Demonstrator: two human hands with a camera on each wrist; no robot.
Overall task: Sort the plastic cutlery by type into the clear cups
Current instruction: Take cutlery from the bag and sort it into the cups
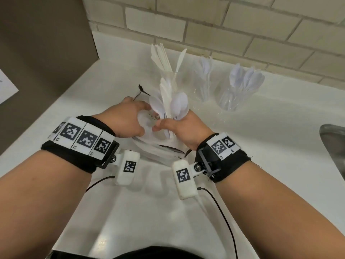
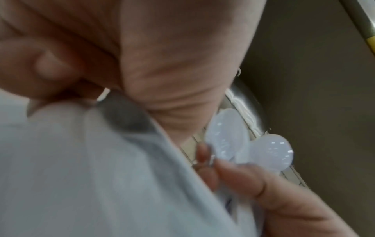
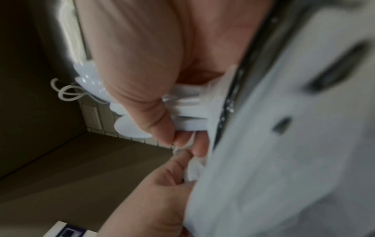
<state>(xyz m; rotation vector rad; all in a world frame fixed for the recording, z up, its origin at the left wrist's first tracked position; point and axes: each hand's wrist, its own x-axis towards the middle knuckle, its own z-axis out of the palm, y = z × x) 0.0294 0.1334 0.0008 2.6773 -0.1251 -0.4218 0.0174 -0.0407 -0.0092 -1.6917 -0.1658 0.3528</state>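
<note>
My right hand (image 1: 180, 128) grips a bundle of white plastic cutlery (image 1: 175, 101), spoon bowls and knife blades pointing up. The right wrist view shows its fingers (image 3: 162, 121) wrapped round the handles (image 3: 188, 109). Just left of it, my left hand (image 1: 128, 120) curls over a white package (image 1: 149, 124) and pinches its thin plastic (image 3: 192, 173). Two spoon bowls (image 2: 227, 136) show in the left wrist view. Three clear cups stand behind: the left cup (image 1: 168, 75) with knives, the middle cup (image 1: 203, 85) and the right cup (image 1: 237, 94) with spoons.
A steel sink rim (image 1: 334, 139) sits at the right edge of the white counter (image 1: 261, 146). A brown panel (image 1: 37, 53) closes the left side, and a tiled wall (image 1: 242, 25) runs behind the cups. Thin black cables (image 1: 220, 202) trail from my wrist cameras.
</note>
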